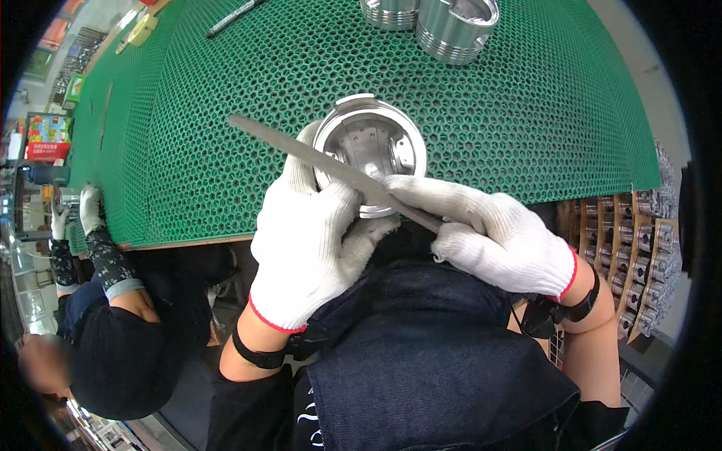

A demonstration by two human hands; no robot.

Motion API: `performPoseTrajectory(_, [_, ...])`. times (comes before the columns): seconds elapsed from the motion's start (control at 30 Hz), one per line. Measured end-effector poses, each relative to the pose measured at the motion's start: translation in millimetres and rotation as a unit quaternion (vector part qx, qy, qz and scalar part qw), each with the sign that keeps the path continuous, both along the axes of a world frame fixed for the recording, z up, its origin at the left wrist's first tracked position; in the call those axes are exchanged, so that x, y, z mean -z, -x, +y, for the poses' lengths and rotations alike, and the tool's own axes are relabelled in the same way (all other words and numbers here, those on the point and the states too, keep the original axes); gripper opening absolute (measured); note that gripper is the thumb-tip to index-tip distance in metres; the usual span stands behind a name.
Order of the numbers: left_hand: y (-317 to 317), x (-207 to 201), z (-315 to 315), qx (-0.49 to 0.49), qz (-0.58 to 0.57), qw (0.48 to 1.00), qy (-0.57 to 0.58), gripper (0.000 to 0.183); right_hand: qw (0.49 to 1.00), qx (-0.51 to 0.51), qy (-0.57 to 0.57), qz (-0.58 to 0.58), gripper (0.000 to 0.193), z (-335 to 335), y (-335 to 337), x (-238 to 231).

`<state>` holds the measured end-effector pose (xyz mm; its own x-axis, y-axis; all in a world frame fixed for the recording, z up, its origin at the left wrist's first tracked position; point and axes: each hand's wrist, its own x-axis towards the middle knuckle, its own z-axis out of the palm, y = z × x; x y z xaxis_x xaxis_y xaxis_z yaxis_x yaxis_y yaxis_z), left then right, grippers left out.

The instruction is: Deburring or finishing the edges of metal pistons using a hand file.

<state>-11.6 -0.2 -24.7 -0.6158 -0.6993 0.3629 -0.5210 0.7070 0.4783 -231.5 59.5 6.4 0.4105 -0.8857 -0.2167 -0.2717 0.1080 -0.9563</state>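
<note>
A silvery metal piston [370, 137] stands at the mat's near edge, its hollow side facing up. My left hand [304, 229], in a white knitted glove, is closed around its left and near side. A long grey flat file [301, 152] slants across the near part of the piston, its tip pointing far left. My gloved right hand [500, 239] grips the file's near end, thumb below and index finger stretched along it. Whether the file touches the piston's rim is hard to tell.
Two more pistons [457, 30] stand at the far edge of view on the green honeycomb mat [519, 113]. A black marker [235, 18] and a tape roll [143, 30] lie far left. A co-worker [128, 338] sits at left. Racked pistons [632, 263] stand right.
</note>
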Motion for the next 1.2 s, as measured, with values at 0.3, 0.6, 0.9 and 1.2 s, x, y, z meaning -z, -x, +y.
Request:
performPoseTrajectory(0.3, [-25.1,-24.7,24.6,-0.070,-0.160,0.975,-0.134,0.098,0.787,0.310,0.322,0.427,0.052,2.6,147.2,57.9])
performPoseTrajectory(0.6, [-3.9,-51.2,-35.8,0.197,-0.205,0.941,0.183,0.025,0.731,0.204,0.352,0.548,0.052,-11.9,127.9,83.0])
performPoseTrajectory(0.9, [-61.0,-53.4,-143.6,-0.083,-0.308,0.917,0.240,0.047,0.736,0.232,0.396,0.498,0.042,-1.3,114.6,66.5])
performPoseTrajectory(1.2, [-15.4,-37.6,-169.2,-0.080,-0.162,0.958,0.221,0.067,0.764,0.226,0.377,0.472,0.038,-1.2,109.7,65.4])
